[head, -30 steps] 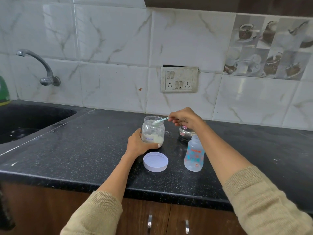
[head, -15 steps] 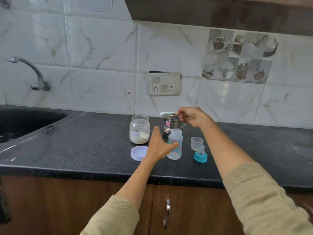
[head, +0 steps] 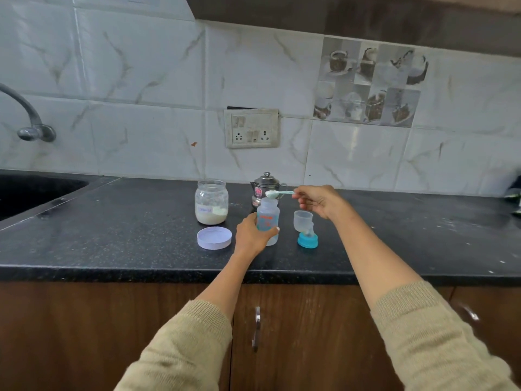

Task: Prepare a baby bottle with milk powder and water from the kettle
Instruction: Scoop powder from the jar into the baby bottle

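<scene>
Black speckled surface [head: 112, 235]. Bottle [head: 267, 218] upright before kettle [head: 265, 187], left hand [head: 251, 235] wrapped round lower body. Right hand [head: 315, 200] pinches scoop [head: 277, 193] just above mouth. Light, likely slippery plastic; brace low.

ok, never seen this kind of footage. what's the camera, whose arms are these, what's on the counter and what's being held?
There is no machine here: a person works with two bare hands, and a wide-angle camera worn on their head looks forward and down, so the arms reach in from the bottom of the picture.

The left hand grips an open baby bottle standing on the black counter. The right hand holds a small spoon heaped with white powder just above the bottle's mouth.

Also on the counter: an open glass jar partly full of milk powder, its white lid lying in front of it, a small steel kettle behind the bottle, and the bottle's clear cap and blue teat ring to the right. A sink is at far left.
</scene>
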A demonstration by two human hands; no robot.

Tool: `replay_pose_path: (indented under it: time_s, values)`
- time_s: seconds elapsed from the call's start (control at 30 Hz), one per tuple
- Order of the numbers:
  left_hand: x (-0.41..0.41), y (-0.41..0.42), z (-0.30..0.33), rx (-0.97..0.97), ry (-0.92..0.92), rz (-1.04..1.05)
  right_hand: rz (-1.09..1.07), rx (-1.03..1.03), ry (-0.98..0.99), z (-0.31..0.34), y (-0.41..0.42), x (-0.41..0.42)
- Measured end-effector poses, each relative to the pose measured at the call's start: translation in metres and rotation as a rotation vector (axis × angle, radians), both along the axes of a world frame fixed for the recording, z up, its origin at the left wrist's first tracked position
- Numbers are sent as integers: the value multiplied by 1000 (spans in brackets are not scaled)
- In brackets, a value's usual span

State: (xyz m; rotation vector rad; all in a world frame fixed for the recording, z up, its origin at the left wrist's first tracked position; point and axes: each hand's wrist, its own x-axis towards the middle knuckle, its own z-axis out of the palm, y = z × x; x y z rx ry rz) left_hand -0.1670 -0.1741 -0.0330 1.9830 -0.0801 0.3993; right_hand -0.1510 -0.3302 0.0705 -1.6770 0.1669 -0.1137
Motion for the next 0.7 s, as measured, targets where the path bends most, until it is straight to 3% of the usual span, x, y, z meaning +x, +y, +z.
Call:
replay_pose_path:
  time_s: [0.33,0.53,0.7]
  values:
    - [1,0,0,-5,-21,10,-6,-390,-241,5,6,-9]
    - [0,0,0,-12,-19,13,28,-847,-607,2,12,-29]
    - [2,0,-2,5,-19,17,57,-1133,-753,-9,22,-42]
